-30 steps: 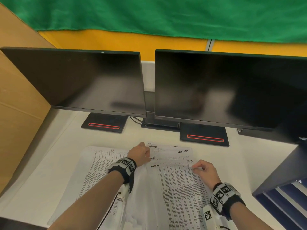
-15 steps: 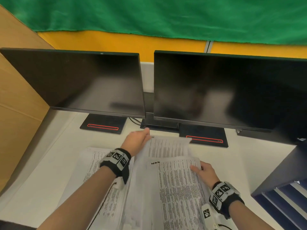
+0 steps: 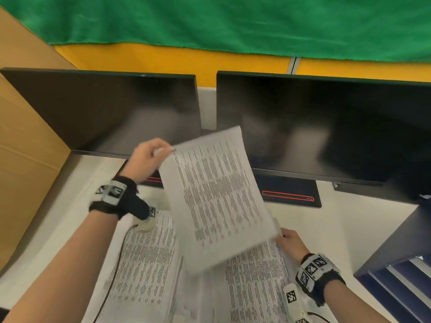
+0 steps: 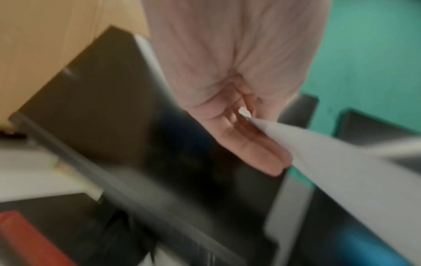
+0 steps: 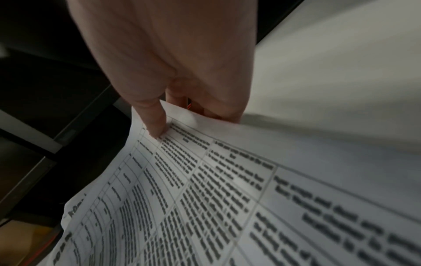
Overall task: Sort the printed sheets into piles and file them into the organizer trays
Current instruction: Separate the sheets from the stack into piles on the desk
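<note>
Left grip (image 3: 149, 157) pinching a printed sheet (image 3: 217, 197) by its corner, lifted above the counter (image 3: 349, 229). Right grip (image 3: 290, 241) pinching the top sheet of a pile (image 3: 254, 276) lying below.

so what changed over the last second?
The left hand, pinching the top sheet by its corner, has lifted it off the right pile up in front of the monitors. The right hand slid nearer along that pile's edge, pinching a sheet there. Both piles and monitors stayed put.
</note>
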